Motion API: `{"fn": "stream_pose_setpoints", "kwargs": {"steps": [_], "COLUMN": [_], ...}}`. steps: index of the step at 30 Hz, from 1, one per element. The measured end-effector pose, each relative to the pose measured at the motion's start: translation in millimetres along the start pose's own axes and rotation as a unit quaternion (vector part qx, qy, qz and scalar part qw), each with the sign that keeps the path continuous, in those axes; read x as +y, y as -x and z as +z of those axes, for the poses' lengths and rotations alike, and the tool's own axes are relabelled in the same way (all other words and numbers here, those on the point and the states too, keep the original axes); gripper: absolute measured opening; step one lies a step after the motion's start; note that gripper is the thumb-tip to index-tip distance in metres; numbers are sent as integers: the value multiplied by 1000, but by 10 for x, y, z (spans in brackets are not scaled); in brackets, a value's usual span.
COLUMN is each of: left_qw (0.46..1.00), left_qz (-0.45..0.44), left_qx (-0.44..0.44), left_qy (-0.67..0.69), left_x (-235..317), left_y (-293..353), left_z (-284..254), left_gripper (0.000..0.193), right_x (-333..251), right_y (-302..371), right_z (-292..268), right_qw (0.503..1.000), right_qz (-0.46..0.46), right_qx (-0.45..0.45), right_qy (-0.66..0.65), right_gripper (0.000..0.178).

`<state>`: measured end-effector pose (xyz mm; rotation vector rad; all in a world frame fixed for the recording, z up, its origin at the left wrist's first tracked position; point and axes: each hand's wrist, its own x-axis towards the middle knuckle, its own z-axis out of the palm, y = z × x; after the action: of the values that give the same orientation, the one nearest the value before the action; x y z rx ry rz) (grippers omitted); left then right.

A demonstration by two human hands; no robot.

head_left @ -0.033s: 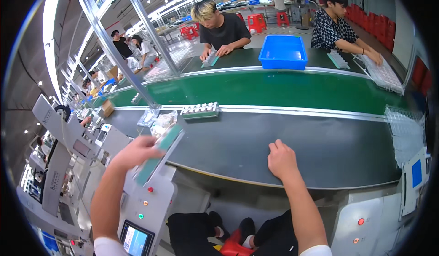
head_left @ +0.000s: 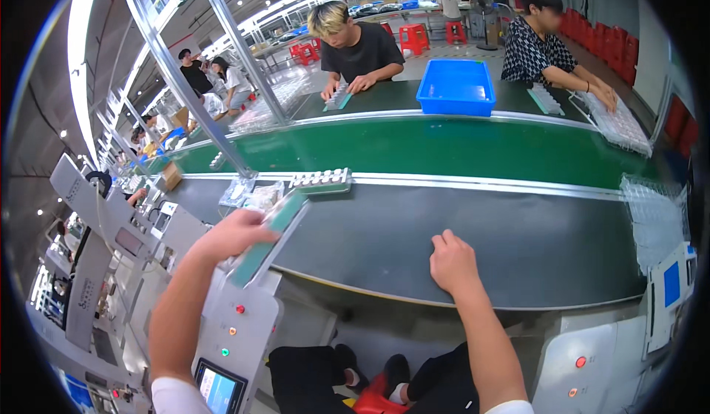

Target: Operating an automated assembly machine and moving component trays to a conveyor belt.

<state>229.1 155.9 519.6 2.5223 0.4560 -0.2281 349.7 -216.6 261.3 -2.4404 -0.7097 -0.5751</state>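
My left hand (head_left: 242, 234) grips a long, narrow green-and-white tray (head_left: 259, 256), slightly blurred, and holds it tilted above the near left corner of the dark workbench (head_left: 384, 236). The hand covers part of the tray. Just beyond it on the bench lie clear plastic bags (head_left: 265, 195) with small pale parts. Beside the bags, against the metal rail, sits a similar green tray (head_left: 321, 182) with a row of round white pieces on top. My right hand (head_left: 453, 260) rests near the bench's front edge, fingers curled in and nothing visible in them.
A green conveyor belt (head_left: 444, 146) runs across beyond the rail. On its far side stands a blue bin (head_left: 456, 89), with a co-worker on either side handling trays. Clear plastic trays (head_left: 654, 214) sit at the right. A control box (head_left: 240, 325) with buttons stands below my left arm.
My left hand, with the tray, has moved a little up and to the right, towards the bench. The right hand stays in place.
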Motion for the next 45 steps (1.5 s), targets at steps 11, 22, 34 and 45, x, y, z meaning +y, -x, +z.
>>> {"fn": "stream_pose_setpoints", "kwargs": {"steps": [11,22,34,45], "left_qw": [987,973,958,961], "left_qz": [47,65,79,188], "left_qx": [119,173,247,-64], "left_qy": [-92,-140,-118,-195], "left_x": [1271,1608,1349,-532], "left_y": [-3148,-4336,-4182,-3393], "left_z": [1319,1739,1527,42], "left_gripper": [55,30,62,101], "right_x": [-165,-258,-178,-240], "right_y": [-145,-347,-278,-286], "right_z": [-133,-103,-34,-108], "right_qw": [997,996,995,998], "right_qz": [27,27,25,15], "right_qx": [-65,-86,-86,-58], "right_qy": [-23,-26,-42,-36], "right_gripper": [21,21,22,18]}}
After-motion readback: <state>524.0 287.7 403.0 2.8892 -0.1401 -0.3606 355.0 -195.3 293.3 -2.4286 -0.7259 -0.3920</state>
